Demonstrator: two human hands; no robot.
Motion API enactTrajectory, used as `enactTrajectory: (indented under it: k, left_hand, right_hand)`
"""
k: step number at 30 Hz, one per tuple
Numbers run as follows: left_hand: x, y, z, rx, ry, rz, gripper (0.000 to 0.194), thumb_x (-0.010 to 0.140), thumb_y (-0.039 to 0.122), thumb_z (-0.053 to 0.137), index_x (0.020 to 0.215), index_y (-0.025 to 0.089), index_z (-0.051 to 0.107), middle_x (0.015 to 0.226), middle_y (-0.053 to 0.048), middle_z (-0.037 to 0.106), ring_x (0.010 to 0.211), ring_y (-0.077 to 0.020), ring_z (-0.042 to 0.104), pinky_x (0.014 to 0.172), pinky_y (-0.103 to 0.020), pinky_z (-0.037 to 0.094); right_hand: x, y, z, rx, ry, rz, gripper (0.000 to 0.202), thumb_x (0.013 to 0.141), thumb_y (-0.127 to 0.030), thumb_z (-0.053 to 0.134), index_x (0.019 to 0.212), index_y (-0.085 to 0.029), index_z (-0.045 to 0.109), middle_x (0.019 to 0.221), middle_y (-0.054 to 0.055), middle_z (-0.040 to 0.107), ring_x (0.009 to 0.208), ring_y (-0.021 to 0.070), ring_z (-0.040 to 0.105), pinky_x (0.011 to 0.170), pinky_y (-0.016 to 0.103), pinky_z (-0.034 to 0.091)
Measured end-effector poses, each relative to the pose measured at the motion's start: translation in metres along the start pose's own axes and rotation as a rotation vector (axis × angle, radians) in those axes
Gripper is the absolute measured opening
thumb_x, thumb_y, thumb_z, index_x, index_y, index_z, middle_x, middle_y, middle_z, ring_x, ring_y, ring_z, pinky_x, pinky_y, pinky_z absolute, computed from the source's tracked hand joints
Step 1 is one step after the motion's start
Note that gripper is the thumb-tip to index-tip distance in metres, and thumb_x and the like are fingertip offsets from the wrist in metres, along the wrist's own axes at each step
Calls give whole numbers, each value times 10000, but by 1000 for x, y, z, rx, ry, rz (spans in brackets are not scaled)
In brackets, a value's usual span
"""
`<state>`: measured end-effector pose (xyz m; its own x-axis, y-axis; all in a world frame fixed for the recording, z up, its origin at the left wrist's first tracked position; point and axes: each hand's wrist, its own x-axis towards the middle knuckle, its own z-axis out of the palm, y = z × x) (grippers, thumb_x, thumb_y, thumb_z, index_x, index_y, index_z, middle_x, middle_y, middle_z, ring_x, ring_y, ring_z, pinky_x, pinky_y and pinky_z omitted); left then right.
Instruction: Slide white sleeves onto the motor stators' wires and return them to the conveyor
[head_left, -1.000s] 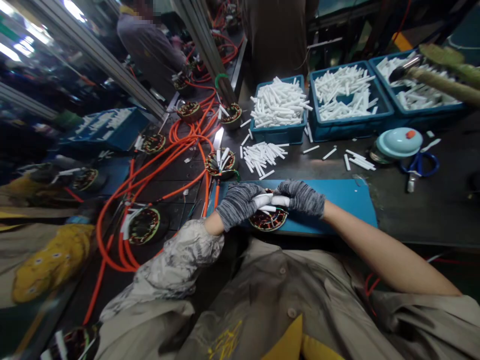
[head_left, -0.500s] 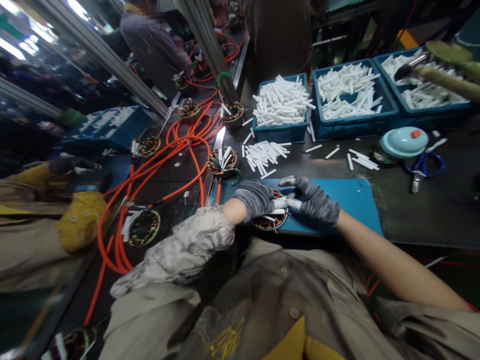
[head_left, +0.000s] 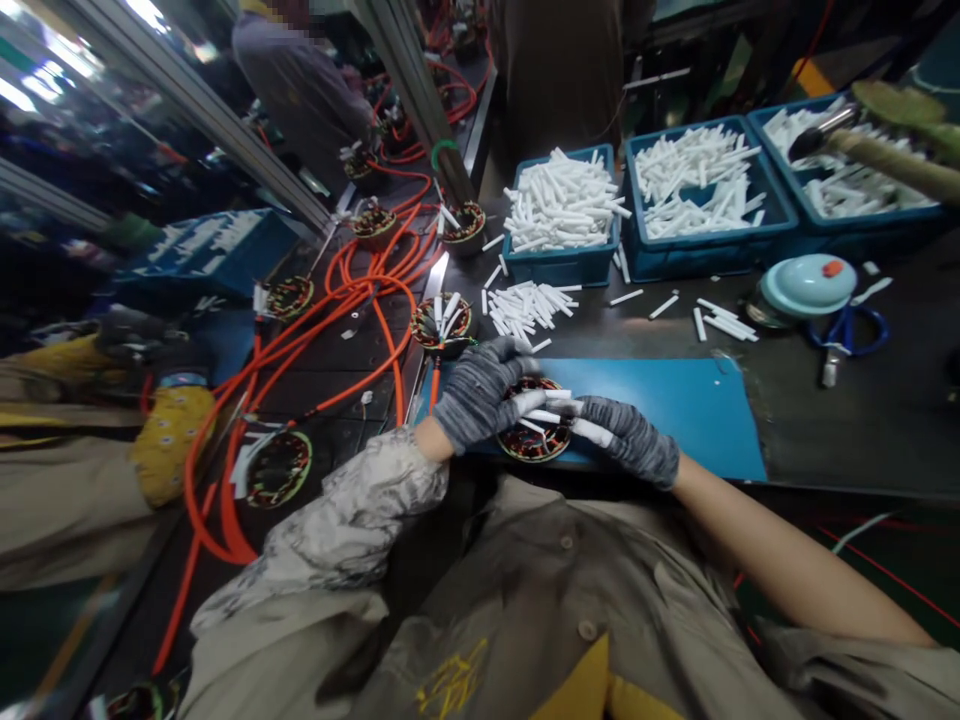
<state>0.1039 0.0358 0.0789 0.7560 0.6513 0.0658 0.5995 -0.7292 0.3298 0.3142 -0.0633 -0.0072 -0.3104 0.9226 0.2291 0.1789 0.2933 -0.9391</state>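
A round wound coil part (head_left: 534, 443) rests near the left end of the blue mat (head_left: 675, 400), with several white tubes (head_left: 545, 415) across its top. My left hand (head_left: 487, 392), in a striped grey glove, lies at the part's left rim, thumb against the tubes and the other fingers stretched over the far edge. From the right, my right hand (head_left: 626, 435) meets the tube ends with fingertips pressed together. What exactly the right fingertips hold is too small to make out.
Blue bins (head_left: 562, 268) of white tubes stand behind the mat, with a loose tube pile (head_left: 525, 308) before them. Orange cables (head_left: 375, 285) and more coil parts (head_left: 442, 322) lie left. A pale-lidded jar (head_left: 806, 285) and blue scissors (head_left: 847, 330) sit right. A co-worker's gloved hand (head_left: 171, 430) is far left.
My left hand has shifted left and spread over the part's rim, uncovering more of the tubes. My right hand has moved slightly down, its fingers closer together.
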Motion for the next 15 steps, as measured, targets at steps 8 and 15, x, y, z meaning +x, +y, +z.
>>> enactTrajectory:
  k: [8,15]
  left_hand:
    - [-24,-3,12,-47,-74,184,371,989,414,540,1235,199,714,1429,-126,594,1387,-307,483,1211,-523,326]
    - [-27,-15,3,-477,-126,110,254,983,328,530,1028,170,724,1415,-133,572,1343,-253,528,1171,-430,433]
  right_hand:
    - [15,-7,-10,139,-131,120,334,955,-438,624,1245,-298,708,1264,15,735,1155,243,691,1049,455,533]
    - [20,-11,-9,-14,-134,37,289,993,-404,569,1157,-244,744,1135,38,772,1028,209,710,939,375,556]
